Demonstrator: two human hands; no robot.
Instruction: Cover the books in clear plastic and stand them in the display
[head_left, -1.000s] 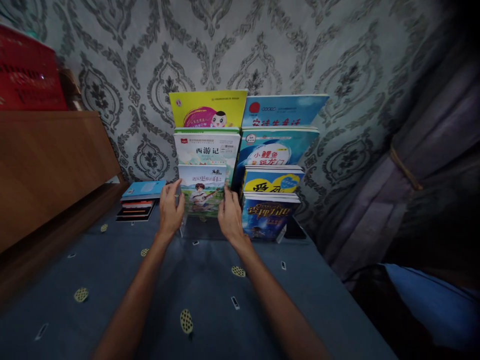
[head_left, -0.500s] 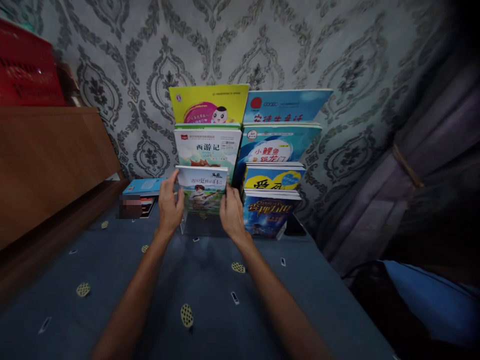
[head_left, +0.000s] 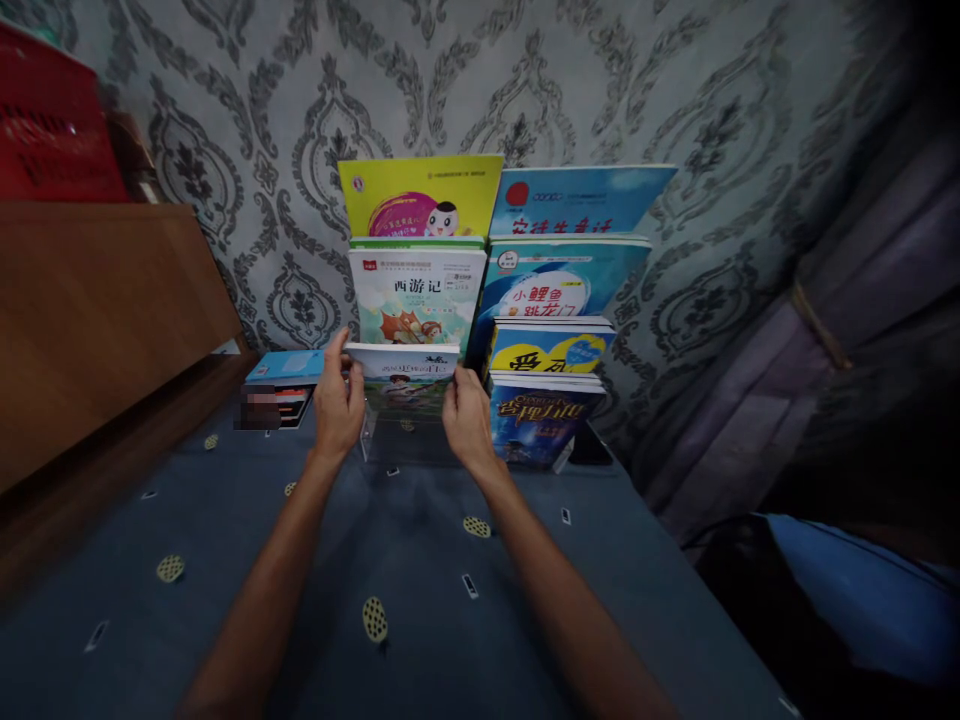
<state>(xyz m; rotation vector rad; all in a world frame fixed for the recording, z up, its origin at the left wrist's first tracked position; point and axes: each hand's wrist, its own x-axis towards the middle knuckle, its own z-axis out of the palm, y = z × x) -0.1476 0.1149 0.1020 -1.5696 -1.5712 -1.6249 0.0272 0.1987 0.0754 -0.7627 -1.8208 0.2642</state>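
Grey damask-patterned wallpaper wall point(head_left: 225, 150) behind everything. Blue spotted cloth-covered table point(head_left: 420, 560) in front. Brown wooden cabinet point(head_left: 90, 310) at left, red plastic crate point(head_left: 45, 130) on top. Purple tied curtain point(head_left: 825, 330) at right. Tiered clear display stand of children's books point(head_left: 555, 300) against wall, two columns, covers overlapping. Flat stack of blue-topped books point(head_left: 289, 380) just left of stand. Left hand point(head_left: 339, 400) and right hand point(head_left: 466, 420) pinch side edges of thin illustrated paperback with boy on cover point(head_left: 403, 380), front left slot, top tilted toward viewer, blocking view of white-green book behind.
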